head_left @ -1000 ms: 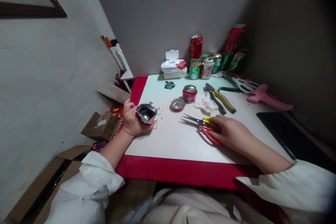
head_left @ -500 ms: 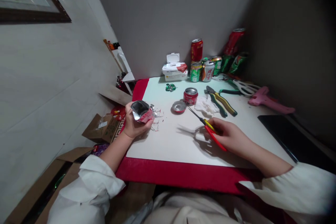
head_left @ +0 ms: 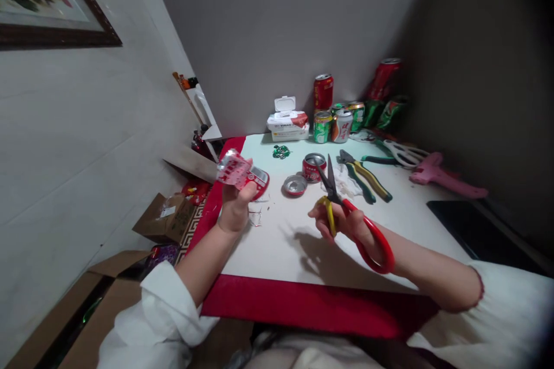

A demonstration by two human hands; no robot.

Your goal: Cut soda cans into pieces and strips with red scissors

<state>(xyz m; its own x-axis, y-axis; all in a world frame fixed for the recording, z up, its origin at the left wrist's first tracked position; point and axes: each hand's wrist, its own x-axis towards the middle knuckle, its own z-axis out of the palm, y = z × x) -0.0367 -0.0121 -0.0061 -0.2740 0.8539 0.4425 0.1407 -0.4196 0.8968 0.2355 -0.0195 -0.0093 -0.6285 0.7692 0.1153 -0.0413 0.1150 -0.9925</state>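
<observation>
My left hand [head_left: 236, 207] holds a cut red drink can [head_left: 242, 172] raised above the left edge of the white table [head_left: 281, 242], its printed side turned toward me. My right hand [head_left: 346, 225] grips scissors [head_left: 346, 213] with one yellow and one red loop, lifted off the table, blades slightly apart and pointing up. Small metal scraps [head_left: 255, 216] lie on the table under the can.
A can bottom [head_left: 314, 166], a round can lid [head_left: 295, 185], white tissue [head_left: 344, 181], pliers [head_left: 366, 176], white shears [head_left: 402, 153] and a pink glue gun [head_left: 441, 176] lie further back. Several upright cans [head_left: 333, 121] and a wipes box [head_left: 288, 124] stand at the wall. Cardboard boxes [head_left: 167, 216] sit at the left.
My right hand picked the scissors up off the table and turned the blades upward. My left hand raised the can and rotated it from open side up to printed side facing me.
</observation>
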